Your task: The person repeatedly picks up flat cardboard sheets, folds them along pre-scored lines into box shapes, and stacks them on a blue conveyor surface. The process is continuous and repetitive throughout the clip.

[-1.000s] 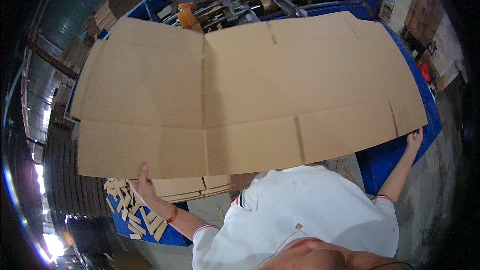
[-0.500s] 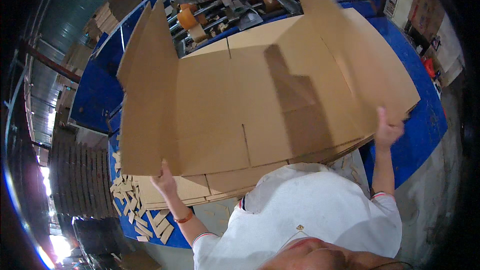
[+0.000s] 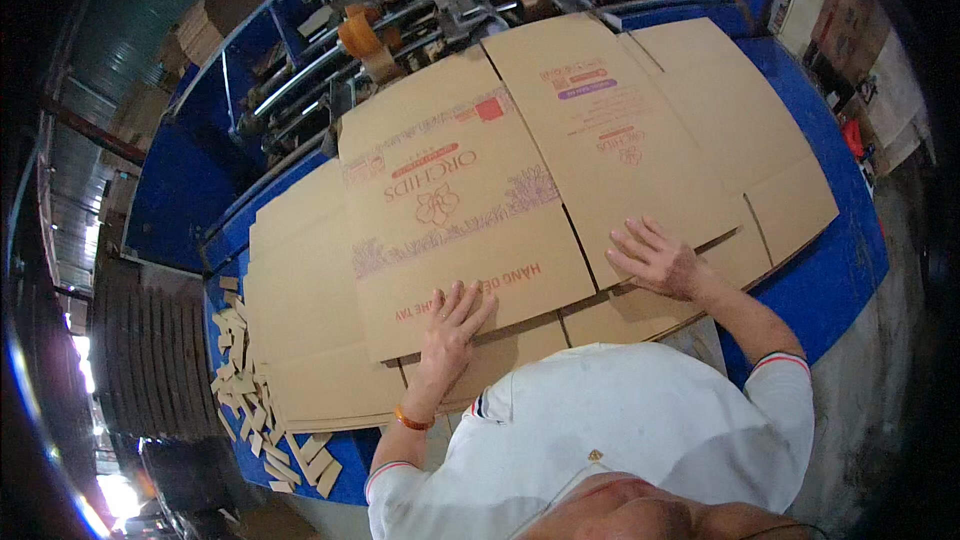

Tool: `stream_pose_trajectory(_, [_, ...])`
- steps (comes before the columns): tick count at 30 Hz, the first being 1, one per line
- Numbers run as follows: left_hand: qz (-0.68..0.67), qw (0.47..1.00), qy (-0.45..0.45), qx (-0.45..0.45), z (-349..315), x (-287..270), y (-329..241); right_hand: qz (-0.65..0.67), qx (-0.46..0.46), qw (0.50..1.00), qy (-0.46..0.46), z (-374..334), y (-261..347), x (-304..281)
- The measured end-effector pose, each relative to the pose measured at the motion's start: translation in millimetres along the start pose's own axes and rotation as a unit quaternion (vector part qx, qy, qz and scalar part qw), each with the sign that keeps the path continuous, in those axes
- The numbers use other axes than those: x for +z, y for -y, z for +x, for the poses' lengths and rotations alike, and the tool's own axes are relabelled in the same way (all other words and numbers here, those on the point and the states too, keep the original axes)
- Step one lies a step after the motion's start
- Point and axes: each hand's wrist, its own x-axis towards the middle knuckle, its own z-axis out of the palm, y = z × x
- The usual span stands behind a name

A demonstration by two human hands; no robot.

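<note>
A printed cardboard box blank (image 3: pixel 560 180) lies folded in front of me, its two side panels turned inward so that red and purple print faces up. My left hand (image 3: pixel 455 328) rests flat with fingers spread on the near edge of its left panel. On the right panel's near edge lies my right hand (image 3: pixel 652 258), also flat with the fingers apart. Neither hand grips anything. Below the folded blank sits a stack of plain cardboard sheets (image 3: pixel 300 340), jutting out on the left, right and near sides.
The cardboard lies on a blue machine table (image 3: pixel 850 270). Beyond it are metal shafts with orange rollers (image 3: pixel 358 35). Cardboard offcuts (image 3: pixel 240 370) are scattered at the table's left. Farther left stands a tall pile of flat cardboard (image 3: pixel 150 350).
The two raised side panels have been folded inward and down, so printed faces now show. Both hands have come off the outer edges, moved toward the middle and flattened onto the panels.
</note>
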Motion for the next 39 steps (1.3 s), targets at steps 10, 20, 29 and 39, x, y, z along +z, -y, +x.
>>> stream_pose_trajectory(10, [0.043,0.998,-0.04,0.024,39.0,2.8,38.3,-0.037,-0.013,0.999,-0.028,26.3,-29.2,39.0])
stream_pose_trajectory(20, [0.092,0.991,-0.094,0.03,119.4,-0.4,93.2,-0.034,0.007,0.994,-0.106,94.7,-101.2,70.1])
stream_pose_trajectory(29, [0.172,0.939,-0.244,-0.171,111.2,23.2,92.7,-0.089,0.144,0.985,-0.045,82.5,-94.1,73.4])
stream_pose_trajectory(39, [0.224,0.909,-0.242,-0.256,202.1,12.7,166.5,-0.156,0.304,0.939,0.034,174.1,-165.5,120.1])
